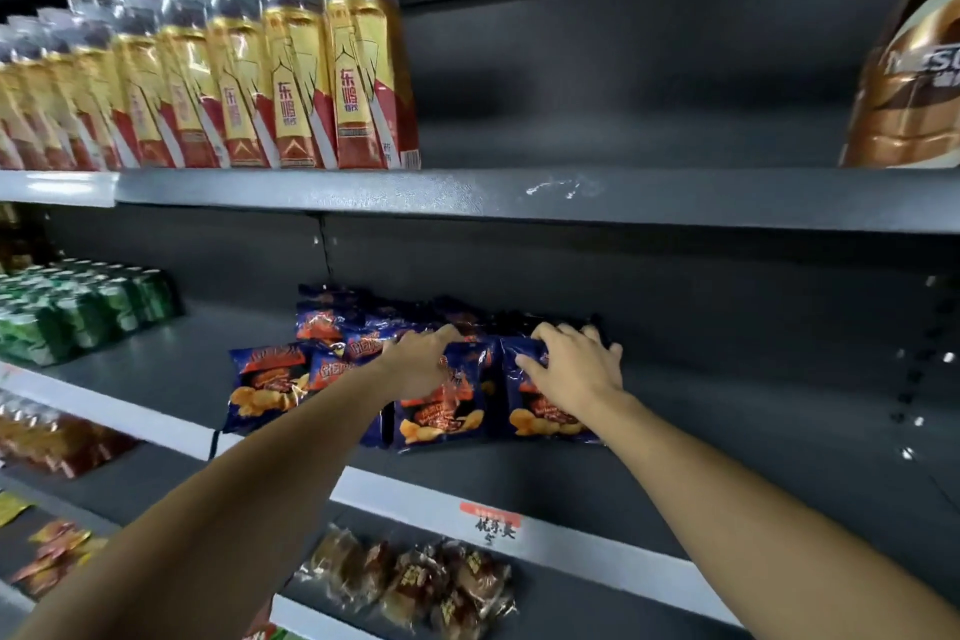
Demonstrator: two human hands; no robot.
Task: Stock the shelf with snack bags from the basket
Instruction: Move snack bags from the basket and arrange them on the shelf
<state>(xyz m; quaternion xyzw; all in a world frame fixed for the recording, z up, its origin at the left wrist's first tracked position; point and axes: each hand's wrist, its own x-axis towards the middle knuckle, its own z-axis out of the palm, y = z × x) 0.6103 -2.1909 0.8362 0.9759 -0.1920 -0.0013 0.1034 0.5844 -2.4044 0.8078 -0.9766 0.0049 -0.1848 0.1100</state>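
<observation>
Several dark blue snack bags with orange chip pictures lie in a cluster on the grey middle shelf (727, 431). My left hand (423, 359) rests on top of a front bag (441, 411), fingers curled over its upper edge. My right hand (571, 364) grips the top of the rightmost bag (540, 416). Another bag (265, 385) leans at the cluster's left end, and more bags (327, 317) stand behind. The basket is out of view.
Yellow and red drink bottles (291, 68) line the upper shelf, with a brown bottle (914, 68) at far right. Green cans (78, 312) sit left on the middle shelf. Wrapped pastries (415, 582) lie on the lower shelf below a price tag (491, 522).
</observation>
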